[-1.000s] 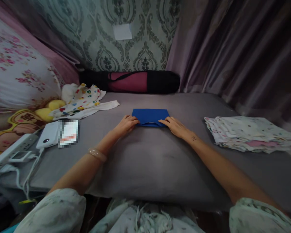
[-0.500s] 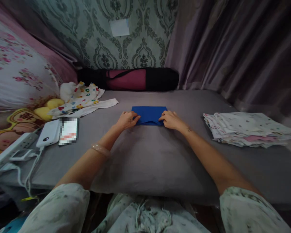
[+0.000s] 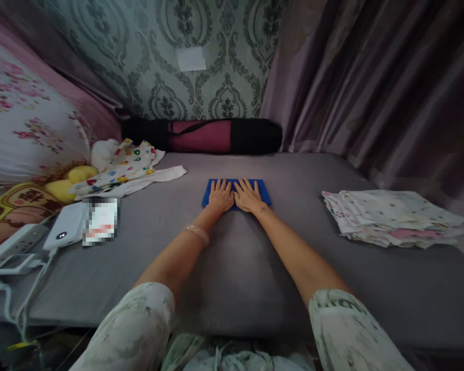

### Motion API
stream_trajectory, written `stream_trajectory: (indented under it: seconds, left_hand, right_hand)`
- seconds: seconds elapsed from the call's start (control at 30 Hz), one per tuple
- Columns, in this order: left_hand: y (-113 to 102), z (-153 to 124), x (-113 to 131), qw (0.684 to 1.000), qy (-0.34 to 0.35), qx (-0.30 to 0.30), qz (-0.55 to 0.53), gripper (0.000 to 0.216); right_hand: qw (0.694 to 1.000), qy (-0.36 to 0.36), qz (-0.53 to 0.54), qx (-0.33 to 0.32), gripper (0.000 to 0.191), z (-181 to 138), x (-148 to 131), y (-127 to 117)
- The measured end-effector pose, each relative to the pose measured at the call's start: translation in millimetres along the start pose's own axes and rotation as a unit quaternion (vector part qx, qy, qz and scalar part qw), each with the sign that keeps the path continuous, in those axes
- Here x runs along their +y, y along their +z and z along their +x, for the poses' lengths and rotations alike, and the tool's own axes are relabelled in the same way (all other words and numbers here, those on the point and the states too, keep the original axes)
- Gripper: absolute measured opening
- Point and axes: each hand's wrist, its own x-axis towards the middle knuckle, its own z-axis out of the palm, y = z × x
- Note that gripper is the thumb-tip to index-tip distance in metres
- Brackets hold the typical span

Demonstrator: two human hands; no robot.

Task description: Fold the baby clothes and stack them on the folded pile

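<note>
A flat blue rectangular thing [image 3: 266,196], its material too small to make out, lies on the grey-covered surface [image 3: 247,278] straight ahead of me. My left hand [image 3: 221,196] lies palm down on its left half, fingers spread and pointing away from me. Beside it, my right hand [image 3: 248,196] rests on the right half in the same way, with the thumbs close together in the middle. The hands cover much of the blue thing, so only its far edge and its two ends show.
To the right sits a stack of folded printed cloths [image 3: 394,216]. A patterned garment [image 3: 129,167], plush toys [image 3: 71,180], a white power bank [image 3: 65,226] and a power strip [image 3: 17,245] with cables are on the left. A long black-and-maroon bag [image 3: 203,136] lies along the wall.
My hands have gone from gripping the blue thing's near corners to lying flat on top, closer together. Its lifted near edge is pressed down. The view has tilted up slightly.
</note>
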Motion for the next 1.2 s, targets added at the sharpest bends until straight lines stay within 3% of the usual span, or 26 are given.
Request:
stream_trajectory:
  seconds: [0.3, 0.57, 0.8, 1.03, 1.2]
  left_hand:
    - [6.6, -0.4, -3.0, 0.997, -0.069, -0.020, -0.036, 0.058]
    - [1.1, -1.5, -4.8, 0.991, -0.122, -0.042, -0.036, 0.071]
    - [-1.8, -1.3, -13.2, 0.985, -0.159, -0.056, -0.038, 0.092]
    - [-1.0, -7.9, -38.9, 0.990, -0.107, -0.065, -0.072, 0.090]
    - [-2.4, -7.6, -44.5, 0.989, -0.099, -0.082, -0.077, 0.090]
  right_hand:
    - [0.998, 0.031, 0.032, -0.049, 0.055, 1.6, 2.1, 3.4]
    - [0.987, 0.156, 0.042, 0.026, 0.059, 6.8, 7.3, 15.6]
    - [0.970, 0.240, 0.044, 0.004, 0.063, 6.4, 14.2, 10.1]
    - [0.982, 0.177, 0.061, -0.034, 0.063, -6.2, 43.3, 3.1]
    - [0.986, 0.152, 0.053, -0.034, 0.063, -10.5, 51.5, 2.4]
